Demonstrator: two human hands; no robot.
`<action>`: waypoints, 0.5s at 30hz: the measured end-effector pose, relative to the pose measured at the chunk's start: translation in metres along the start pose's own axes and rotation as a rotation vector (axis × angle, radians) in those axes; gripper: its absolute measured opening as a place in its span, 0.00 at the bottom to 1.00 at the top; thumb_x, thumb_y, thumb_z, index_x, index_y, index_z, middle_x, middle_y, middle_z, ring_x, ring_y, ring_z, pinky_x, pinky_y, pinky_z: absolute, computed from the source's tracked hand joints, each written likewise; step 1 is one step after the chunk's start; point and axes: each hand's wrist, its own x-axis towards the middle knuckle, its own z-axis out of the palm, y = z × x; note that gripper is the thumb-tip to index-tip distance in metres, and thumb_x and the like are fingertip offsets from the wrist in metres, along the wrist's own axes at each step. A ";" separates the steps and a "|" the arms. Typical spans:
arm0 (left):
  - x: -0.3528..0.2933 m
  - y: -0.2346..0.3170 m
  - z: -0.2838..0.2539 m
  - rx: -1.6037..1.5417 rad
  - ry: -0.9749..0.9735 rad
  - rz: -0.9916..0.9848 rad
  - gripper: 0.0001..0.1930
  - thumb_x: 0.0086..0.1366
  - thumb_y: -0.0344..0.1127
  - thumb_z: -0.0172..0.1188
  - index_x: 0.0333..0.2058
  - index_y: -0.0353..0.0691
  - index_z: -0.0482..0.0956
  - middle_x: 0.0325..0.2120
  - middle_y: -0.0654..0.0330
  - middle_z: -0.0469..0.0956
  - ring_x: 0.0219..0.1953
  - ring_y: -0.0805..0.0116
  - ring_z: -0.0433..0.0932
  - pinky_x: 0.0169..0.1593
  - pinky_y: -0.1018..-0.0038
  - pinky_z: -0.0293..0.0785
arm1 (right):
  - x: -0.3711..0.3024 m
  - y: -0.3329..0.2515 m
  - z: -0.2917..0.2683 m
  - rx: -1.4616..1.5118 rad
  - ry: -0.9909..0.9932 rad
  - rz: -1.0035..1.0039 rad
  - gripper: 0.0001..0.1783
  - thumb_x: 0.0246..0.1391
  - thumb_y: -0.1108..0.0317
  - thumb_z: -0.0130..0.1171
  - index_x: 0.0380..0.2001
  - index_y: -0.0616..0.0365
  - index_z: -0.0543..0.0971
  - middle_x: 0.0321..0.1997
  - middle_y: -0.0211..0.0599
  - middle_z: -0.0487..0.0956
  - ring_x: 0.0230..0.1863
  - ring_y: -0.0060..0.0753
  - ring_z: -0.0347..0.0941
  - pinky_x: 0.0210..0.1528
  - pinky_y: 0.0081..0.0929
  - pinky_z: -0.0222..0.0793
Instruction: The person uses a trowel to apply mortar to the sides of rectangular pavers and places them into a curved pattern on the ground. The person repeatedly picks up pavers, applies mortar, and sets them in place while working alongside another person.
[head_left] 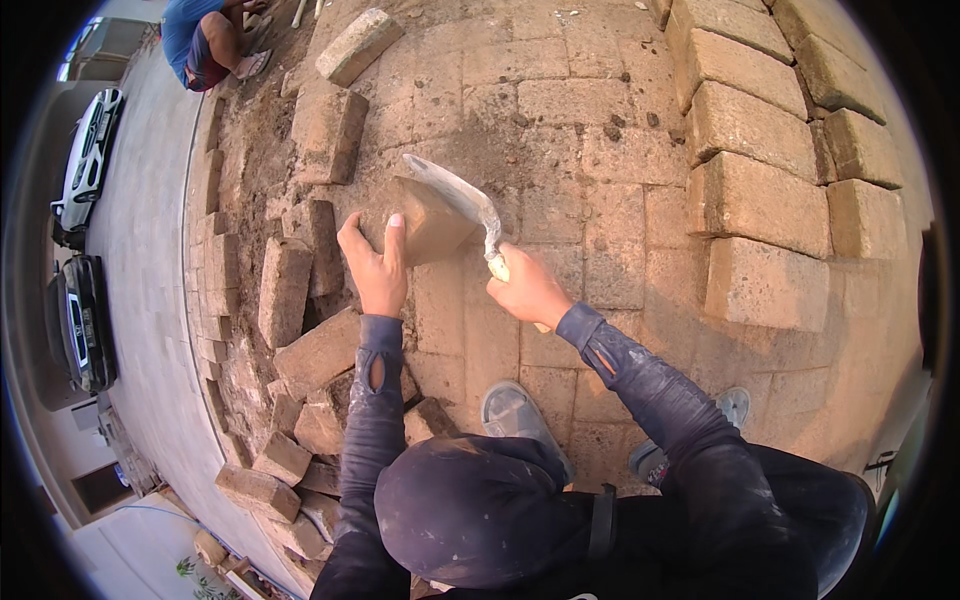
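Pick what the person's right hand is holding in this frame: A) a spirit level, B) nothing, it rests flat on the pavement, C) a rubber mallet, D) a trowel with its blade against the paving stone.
D: the right hand grips the pale handle of a trowel, whose metal blade lies against the top edge of the paving stone that the left hand holds tilted up.

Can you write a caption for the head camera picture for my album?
Left hand tilts a paving stone up while right hand holds a trowel against it.
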 end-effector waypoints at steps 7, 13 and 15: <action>0.017 -0.002 -0.019 0.051 -0.111 0.041 0.33 0.70 0.55 0.57 0.56 0.27 0.67 0.53 0.40 0.69 0.58 0.49 0.70 0.61 0.62 0.65 | -0.009 0.017 0.024 0.133 0.044 0.094 0.17 0.51 0.63 0.59 0.39 0.64 0.73 0.34 0.62 0.80 0.38 0.65 0.78 0.40 0.52 0.72; 0.015 0.042 -0.018 0.261 -0.182 -0.146 0.33 0.66 0.64 0.57 0.48 0.33 0.74 0.42 0.41 0.79 0.46 0.45 0.79 0.51 0.59 0.73 | -0.067 -0.032 0.052 0.356 0.337 -0.118 0.21 0.51 0.68 0.60 0.47 0.66 0.69 0.33 0.63 0.78 0.36 0.69 0.76 0.38 0.56 0.69; 0.006 0.060 -0.020 0.308 -0.266 -0.231 0.33 0.65 0.64 0.58 0.48 0.35 0.74 0.46 0.41 0.79 0.49 0.42 0.78 0.51 0.56 0.73 | -0.073 -0.043 0.067 0.500 0.348 -0.063 0.25 0.51 0.69 0.59 0.52 0.67 0.67 0.36 0.63 0.78 0.40 0.70 0.75 0.40 0.54 0.69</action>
